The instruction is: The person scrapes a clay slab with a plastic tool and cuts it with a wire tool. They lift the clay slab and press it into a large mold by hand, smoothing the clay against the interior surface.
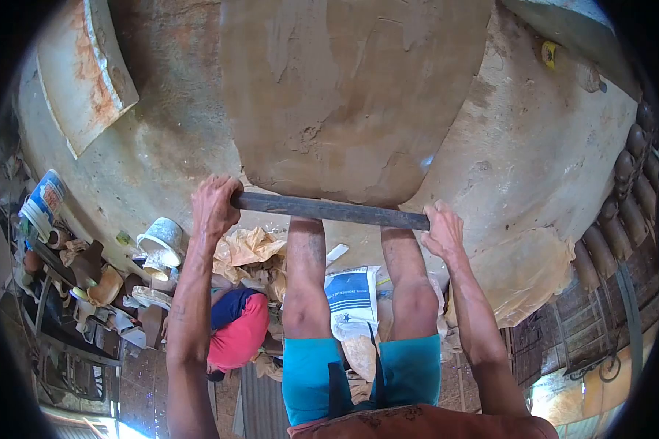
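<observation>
A long dark straight bar spans the space before my knees, gripped at both ends. My left hand is wrapped round its left end, and my right hand closes on the other end, slightly lower in the view. Just beyond the bar lies a broad slab of wet brown clay, its rounded near edge close to the bar. Smear marks and a few rough patches show on the clay surface.
A curved pale piece stands at upper left. A white bucket, crumpled brown paper and a printed sack lie nearer. Someone in a red garment is low at left. Stacked clay tiles line the right.
</observation>
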A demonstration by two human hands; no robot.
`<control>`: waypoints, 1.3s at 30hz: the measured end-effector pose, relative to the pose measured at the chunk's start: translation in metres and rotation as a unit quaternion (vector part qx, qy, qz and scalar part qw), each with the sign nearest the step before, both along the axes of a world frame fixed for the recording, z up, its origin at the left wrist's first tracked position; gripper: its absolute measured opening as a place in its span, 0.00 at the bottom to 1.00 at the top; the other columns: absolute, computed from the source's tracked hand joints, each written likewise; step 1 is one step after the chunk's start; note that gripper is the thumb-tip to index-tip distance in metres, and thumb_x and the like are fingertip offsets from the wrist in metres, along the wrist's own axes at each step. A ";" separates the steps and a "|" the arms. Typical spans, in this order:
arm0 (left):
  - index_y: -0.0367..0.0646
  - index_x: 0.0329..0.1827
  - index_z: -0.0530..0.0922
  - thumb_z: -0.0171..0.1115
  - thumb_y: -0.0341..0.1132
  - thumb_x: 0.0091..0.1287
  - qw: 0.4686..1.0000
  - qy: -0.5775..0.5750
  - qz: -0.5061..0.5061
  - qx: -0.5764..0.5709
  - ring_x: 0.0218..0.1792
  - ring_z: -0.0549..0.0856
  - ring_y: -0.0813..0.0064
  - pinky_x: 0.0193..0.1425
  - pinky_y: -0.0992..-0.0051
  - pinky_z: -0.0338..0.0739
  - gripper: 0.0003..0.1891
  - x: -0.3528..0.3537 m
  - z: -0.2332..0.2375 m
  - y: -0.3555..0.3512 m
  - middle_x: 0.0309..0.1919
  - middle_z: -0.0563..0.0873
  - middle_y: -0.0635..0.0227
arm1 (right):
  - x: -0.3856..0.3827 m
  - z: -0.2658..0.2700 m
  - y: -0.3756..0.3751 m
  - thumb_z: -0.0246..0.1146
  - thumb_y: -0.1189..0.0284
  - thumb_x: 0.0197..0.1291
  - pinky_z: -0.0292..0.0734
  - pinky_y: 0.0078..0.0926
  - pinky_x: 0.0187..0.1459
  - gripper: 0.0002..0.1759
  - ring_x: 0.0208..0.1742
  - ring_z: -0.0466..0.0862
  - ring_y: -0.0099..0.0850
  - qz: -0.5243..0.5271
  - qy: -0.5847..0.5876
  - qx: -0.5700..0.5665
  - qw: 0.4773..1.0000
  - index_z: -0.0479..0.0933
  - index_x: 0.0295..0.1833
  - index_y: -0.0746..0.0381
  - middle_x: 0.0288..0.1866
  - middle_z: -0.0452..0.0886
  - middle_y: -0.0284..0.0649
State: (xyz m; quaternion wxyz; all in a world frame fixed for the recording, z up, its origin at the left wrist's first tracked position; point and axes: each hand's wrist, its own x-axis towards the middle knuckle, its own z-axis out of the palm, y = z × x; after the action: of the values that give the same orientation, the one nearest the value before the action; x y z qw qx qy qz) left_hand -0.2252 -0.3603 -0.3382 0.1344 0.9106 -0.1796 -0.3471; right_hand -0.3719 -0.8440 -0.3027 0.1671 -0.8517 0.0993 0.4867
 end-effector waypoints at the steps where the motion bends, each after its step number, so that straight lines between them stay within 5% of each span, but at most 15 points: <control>1: 0.50 0.37 0.83 0.70 0.21 0.39 1.000 -0.009 -0.005 0.008 0.41 0.83 0.55 0.44 0.57 0.77 0.20 -0.005 -0.003 0.002 0.33 0.83 0.66 | -0.005 0.001 0.004 0.73 0.76 0.43 0.80 0.57 0.50 0.19 0.51 0.85 0.56 -0.008 -0.001 -0.009 1.000 0.79 0.44 0.61 0.46 0.80 0.51; 11: 0.52 0.36 0.83 0.72 0.24 0.43 0.998 -0.053 -0.034 -0.005 0.40 0.83 0.59 0.45 0.58 0.77 0.17 -0.006 0.010 -0.007 0.31 0.82 0.70 | -0.046 0.009 0.019 0.76 0.75 0.42 0.79 0.53 0.57 0.21 0.56 0.81 0.51 -0.045 -0.014 -0.017 0.999 0.82 0.46 0.60 0.47 0.80 0.48; 16: 0.50 0.48 0.88 0.74 0.26 0.44 0.998 0.004 -0.064 -0.006 0.44 0.85 0.55 0.49 0.56 0.79 0.23 -0.063 -0.002 0.016 0.38 0.85 0.63 | -0.078 0.027 0.015 0.76 0.75 0.43 0.78 0.52 0.60 0.22 0.59 0.82 0.50 -0.048 0.038 -0.007 0.998 0.86 0.50 0.58 0.51 0.81 0.48; 17: 0.51 0.50 0.88 0.73 0.26 0.43 0.993 -0.084 -0.066 -0.053 0.45 0.85 0.56 0.49 0.56 0.80 0.26 -0.085 -0.001 0.022 0.37 0.84 0.63 | -0.086 0.030 0.014 0.76 0.75 0.43 0.78 0.52 0.60 0.22 0.59 0.82 0.50 -0.049 0.034 -0.011 0.998 0.86 0.50 0.58 0.51 0.81 0.48; 19: 0.51 0.51 0.88 0.69 0.24 0.42 1.000 0.017 -0.019 -0.011 0.44 0.83 0.55 0.47 0.57 0.75 0.27 -0.094 0.027 0.008 0.35 0.81 0.64 | -0.103 0.038 0.007 0.73 0.76 0.40 0.80 0.51 0.50 0.17 0.53 0.81 0.51 -0.033 -0.055 0.011 0.998 0.82 0.41 0.60 0.44 0.78 0.47; 21: 0.52 0.56 0.88 0.67 0.23 0.42 1.000 0.007 -0.004 -0.028 0.44 0.81 0.55 0.45 0.56 0.72 0.31 -0.082 0.040 -0.007 0.39 0.82 0.65 | -0.100 0.054 -0.006 0.75 0.76 0.40 0.79 0.51 0.53 0.18 0.54 0.81 0.50 -0.032 -0.052 0.001 0.998 0.83 0.42 0.60 0.45 0.79 0.46; 24: 0.52 0.61 0.87 0.69 0.23 0.47 0.999 -0.007 -0.013 -0.049 0.55 0.83 0.53 0.55 0.52 0.78 0.33 -0.019 0.093 -0.056 0.51 0.86 0.62 | -0.087 0.085 -0.033 0.76 0.76 0.39 0.78 0.50 0.54 0.20 0.54 0.81 0.50 -0.048 -0.072 -0.007 0.996 0.82 0.42 0.60 0.45 0.79 0.45; 26: 0.52 0.67 0.85 0.73 0.26 0.51 0.978 -0.126 -0.072 -0.153 0.72 0.79 0.50 0.76 0.42 0.73 0.35 0.032 0.121 -0.088 0.70 0.82 0.60 | -0.071 0.114 -0.052 0.75 0.76 0.38 0.78 0.50 0.51 0.20 0.51 0.81 0.50 -0.058 -0.107 -0.021 0.992 0.80 0.41 0.61 0.44 0.78 0.45; 27: 0.52 0.67 0.85 0.73 0.26 0.51 0.974 -0.138 -0.066 -0.165 0.72 0.79 0.50 0.76 0.42 0.73 0.35 0.045 0.131 -0.098 0.70 0.82 0.60 | -0.067 0.133 -0.060 0.75 0.76 0.39 0.78 0.50 0.50 0.20 0.49 0.81 0.52 -0.104 -0.104 -0.028 0.989 0.79 0.42 0.62 0.44 0.77 0.47; 29: 0.52 0.67 0.85 0.76 0.26 0.55 0.962 -0.153 0.028 -0.224 0.80 0.73 0.47 0.84 0.36 0.64 0.32 0.061 0.152 -0.111 0.77 0.77 0.59 | -0.060 0.174 -0.070 0.74 0.76 0.41 0.78 0.50 0.49 0.20 0.47 0.81 0.53 -0.143 -0.112 -0.047 0.982 0.79 0.42 0.64 0.43 0.77 0.49; 32: 0.48 0.65 0.86 0.77 0.25 0.57 0.949 -0.113 0.151 -0.252 0.76 0.77 0.45 0.80 0.44 0.73 0.29 0.056 0.161 -0.120 0.72 0.81 0.55 | -0.031 0.220 -0.086 0.73 0.76 0.48 0.78 0.52 0.53 0.20 0.50 0.82 0.59 -0.218 -0.055 -0.125 0.966 0.77 0.47 0.68 0.43 0.78 0.55; 36: 0.43 0.61 0.86 0.76 0.24 0.59 0.915 -0.007 0.321 -0.245 0.65 0.86 0.47 0.73 0.56 0.81 0.24 0.004 0.145 -0.121 0.61 0.88 0.52 | 0.068 0.244 -0.108 0.70 0.77 0.51 0.79 0.55 0.56 0.24 0.57 0.84 0.64 -0.187 -0.058 -0.253 0.947 0.74 0.55 0.66 0.52 0.82 0.64; 39: 0.41 0.59 0.87 0.76 0.25 0.60 0.884 0.076 0.384 -0.253 0.60 0.89 0.50 0.68 0.59 0.83 0.22 -0.019 0.153 -0.132 0.55 0.90 0.52 | 0.120 0.249 -0.158 0.70 0.77 0.52 0.80 0.56 0.54 0.24 0.53 0.86 0.65 -0.098 -0.127 -0.252 0.954 0.74 0.56 0.65 0.47 0.84 0.64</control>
State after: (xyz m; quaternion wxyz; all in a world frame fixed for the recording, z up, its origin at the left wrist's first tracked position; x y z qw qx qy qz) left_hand -0.2438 -0.4925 -0.1850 0.4967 0.8138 0.1136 -0.2795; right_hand -0.2519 -1.0018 -0.0535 0.0050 -0.9068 0.2799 0.3152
